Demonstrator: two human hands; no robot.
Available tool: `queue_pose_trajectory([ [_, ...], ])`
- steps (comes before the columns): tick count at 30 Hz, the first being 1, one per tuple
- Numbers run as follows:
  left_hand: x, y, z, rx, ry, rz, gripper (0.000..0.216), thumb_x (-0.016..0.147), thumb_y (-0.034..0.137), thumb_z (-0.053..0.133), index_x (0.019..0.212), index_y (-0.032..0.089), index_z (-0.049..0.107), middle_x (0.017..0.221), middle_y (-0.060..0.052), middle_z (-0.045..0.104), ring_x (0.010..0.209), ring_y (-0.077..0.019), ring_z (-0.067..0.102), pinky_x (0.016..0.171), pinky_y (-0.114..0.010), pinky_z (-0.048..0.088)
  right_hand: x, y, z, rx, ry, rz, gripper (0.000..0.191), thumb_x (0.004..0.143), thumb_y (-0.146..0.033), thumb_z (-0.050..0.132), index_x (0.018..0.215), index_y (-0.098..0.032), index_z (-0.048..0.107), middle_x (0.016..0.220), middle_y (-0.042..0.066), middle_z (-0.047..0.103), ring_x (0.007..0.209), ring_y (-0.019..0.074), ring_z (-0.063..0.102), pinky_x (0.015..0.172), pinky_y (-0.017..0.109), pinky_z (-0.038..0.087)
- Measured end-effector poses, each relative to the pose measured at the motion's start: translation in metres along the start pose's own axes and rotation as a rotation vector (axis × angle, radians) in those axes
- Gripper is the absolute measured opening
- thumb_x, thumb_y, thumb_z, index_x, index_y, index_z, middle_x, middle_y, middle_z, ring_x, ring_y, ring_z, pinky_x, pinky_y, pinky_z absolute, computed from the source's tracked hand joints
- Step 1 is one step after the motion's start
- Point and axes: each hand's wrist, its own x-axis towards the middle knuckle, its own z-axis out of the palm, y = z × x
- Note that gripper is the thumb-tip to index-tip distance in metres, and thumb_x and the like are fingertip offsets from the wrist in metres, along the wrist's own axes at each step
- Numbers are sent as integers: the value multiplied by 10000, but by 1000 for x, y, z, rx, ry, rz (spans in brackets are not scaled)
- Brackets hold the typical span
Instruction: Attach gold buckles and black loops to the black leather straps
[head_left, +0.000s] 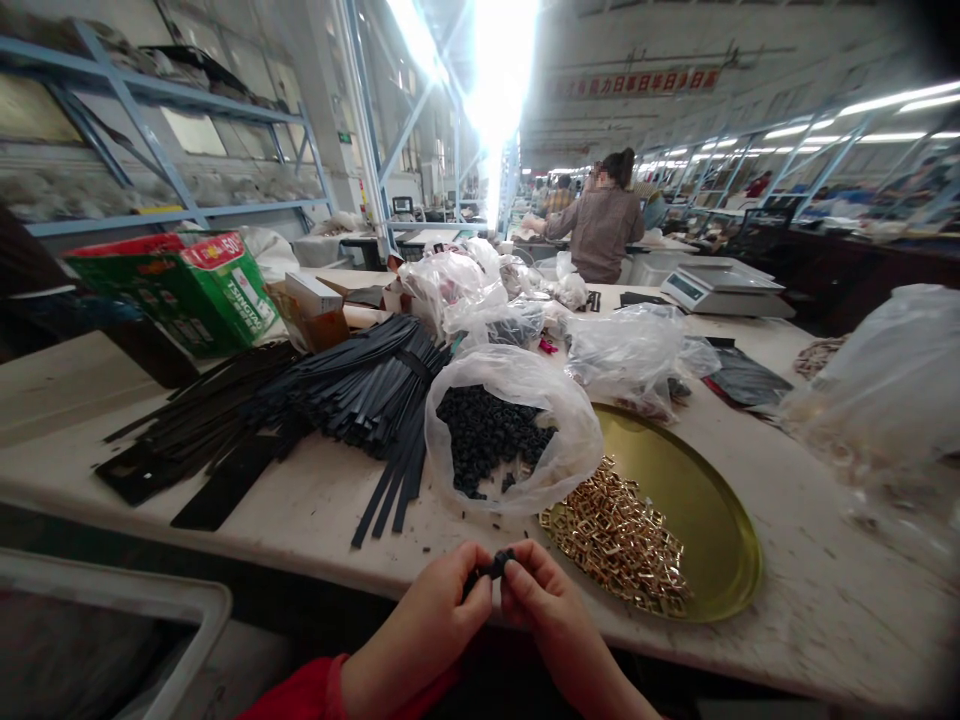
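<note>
Hands [444, 598] at pale cluttered table [817, 590], strip-lit workshop [630, 45].

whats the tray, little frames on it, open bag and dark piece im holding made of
Tray: probably metal, smooth gold finish with a soft sheen; coated plastic is possible.
Small frames: likely metal, shiny gold finish, from their bright glints.
Open bag: apparently thin plastic film, being cloudy, translucent and crumpled.
Dark piece: dull; maybe leather or rubber, too small to tell.

"TSINGTAO" and "50" on the green-and-red box [176, 290]; "日事日毕" within the red-lettered overhead sign [637, 83].
</note>
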Motion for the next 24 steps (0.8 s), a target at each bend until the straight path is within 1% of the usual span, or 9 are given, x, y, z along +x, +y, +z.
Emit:
queue_pose_trajectory([
  [2,-1,-2,1,-32,4,-8,142,789,187,410,880,162,516,778,-12,584,744,-154,542,683,-243,404,-1,-1,0,38,-14,28,349,662,-469,695,756,-179,527,532,-73,457,462,65,372,459,192,265],
  [5,-6,-5,-1,-104,-60,-5,295,797,167,406,1092,177,421,804,4,583,733,-140,546,699,-246,417,-4,-5,0,33,7,39,356,643,-462,712,724,-175,518,536,-70,466,468,64,374,471,193,274],
  [7,-9,-6,-3,-135,-93,9,331,807,142,378,1135,184,379,804,9,588,735,-135,551,724,-253,421,-6,-8,2,39,9,42,340,660,-455,700,712,-176,513,527,-71,462,470,66,374,484,196,281],
  [11,-10,-6,-3,-174,-64,33,284,822,128,352,1098,186,391,861,-9,620,818,-146,577,792,-269,415,-6,-7,11,65,-67,46,356,641,-449,715,694,-186,482,543,-72,453,475,66,366,478,197,266],
  [13,-9,-7,-1,-187,-61,21,279,825,140,359,1099,185,382,841,-4,625,808,-147,584,786,-270,418,-5,-4,14,26,-76,32,383,619,-466,725,680,-188,468,554,-71,443,474,64,357,464,195,258],
  [17,-2,-15,-1,-164,-21,-14,256,813,183,397,1069,167,396,724,22,581,691,-136,559,660,-244,419,-4,0,10,-45,-71,-19,397,627,-517,698,698,-189,486,560,-65,456,478,73,386,462,200,286],
  [21,2,-21,-5,-129,19,-64,212,791,269,465,973,163,439,600,67,488,553,-107,472,526,-213,352,-6,-4,3,-63,-78,-57,434,801,-585,453,789,-165,564,576,-15,545,534,107,470,539,237,354],
  [22,3,-20,-6,-125,18,-76,189,783,288,479,924,164,453,591,71,475,541,-103,458,511,-209,338,-7,-6,2,-67,-68,-49,438,802,-586,450,776,-165,566,558,-20,536,518,99,459,532,232,346],
  [24,2,-17,-5,-108,25,-95,158,770,312,498,819,166,465,592,67,468,539,-100,444,497,-206,322,-8,-8,2,-73,-62,3,398,739,-571,562,775,-174,555,553,-47,509,476,75,411,489,211,306],
])
